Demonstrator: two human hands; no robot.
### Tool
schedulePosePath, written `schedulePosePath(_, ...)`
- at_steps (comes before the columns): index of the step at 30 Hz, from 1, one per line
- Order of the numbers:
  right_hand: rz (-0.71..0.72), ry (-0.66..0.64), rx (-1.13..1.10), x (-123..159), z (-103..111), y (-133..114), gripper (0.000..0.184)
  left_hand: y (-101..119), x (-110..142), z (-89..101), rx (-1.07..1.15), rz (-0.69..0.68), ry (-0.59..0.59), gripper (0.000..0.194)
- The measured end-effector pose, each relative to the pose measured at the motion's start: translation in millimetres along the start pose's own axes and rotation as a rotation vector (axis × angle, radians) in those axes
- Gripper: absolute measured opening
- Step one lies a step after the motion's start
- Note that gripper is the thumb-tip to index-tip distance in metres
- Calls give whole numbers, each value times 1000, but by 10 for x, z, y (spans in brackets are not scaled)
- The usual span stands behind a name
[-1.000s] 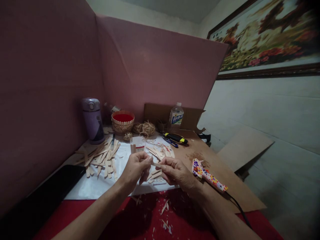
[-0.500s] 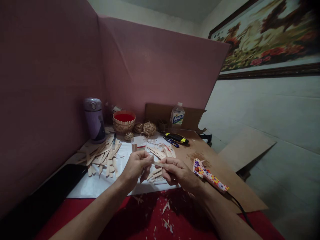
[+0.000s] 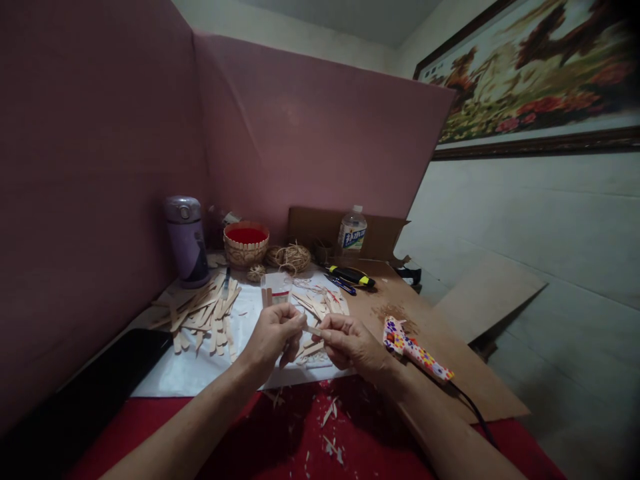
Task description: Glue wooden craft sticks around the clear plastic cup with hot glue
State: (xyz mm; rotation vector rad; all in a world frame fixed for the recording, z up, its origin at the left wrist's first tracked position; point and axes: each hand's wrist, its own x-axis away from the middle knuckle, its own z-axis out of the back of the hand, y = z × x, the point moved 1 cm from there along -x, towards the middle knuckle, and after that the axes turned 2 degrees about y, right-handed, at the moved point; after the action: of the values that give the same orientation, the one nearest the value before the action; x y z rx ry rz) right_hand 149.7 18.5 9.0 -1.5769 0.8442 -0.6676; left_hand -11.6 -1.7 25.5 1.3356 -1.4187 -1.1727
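Between my two hands a short wooden craft stick [image 3: 313,330] is held level above the white sheet. My left hand [image 3: 278,333] pinches its left end between thumb and fingers. My right hand [image 3: 350,341] grips the other end, fingers curled under. Just behind the hands stands a small clear plastic cup [image 3: 276,287] with craft sticks fixed on its side. Loose craft sticks [image 3: 320,307] lie behind and beneath my right hand. A larger pile of craft sticks [image 3: 205,313] spreads to the left.
At the back are a purple flask [image 3: 186,240], a stick-covered bowl with red inside [image 3: 246,245], twine [image 3: 290,257] and a bottle [image 3: 352,230]. A yellow-black cutter [image 3: 353,276] and flowered glue gun [image 3: 417,352] lie on cardboard [image 3: 465,373]. A dark phone-like slab [image 3: 145,360] lies left.
My right hand has shifted slightly left, closer to my left hand, and less of the stick shows between them. The whole view has drifted slightly.
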Motion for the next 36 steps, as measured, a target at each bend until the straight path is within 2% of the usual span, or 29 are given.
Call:
schedulePosePath(8,12,3,49,16,-9,-18,36,-11,-11,-4,12,-5,0,34)
schedulePosePath(14,0,15,42,20,2,-22,26,-26,-27,8,15,19,-1,36)
schedulePosePath(21,19,1,-8,2,10,21,26,-4,9,-11,-7,-2,-6,36)
schedulePosePath(30,-10,-7,89,30,-5,-29,34,-20,-4,11,-27,-7,-30,36)
schedulePosePath(34,8,-12,86,54,-17,-76,32,-3,6,17,-81,-74,2,34)
schedulePosePath(36,65,39,99,68,-29,-89,29,17,30,15,-171,-184,98,34)
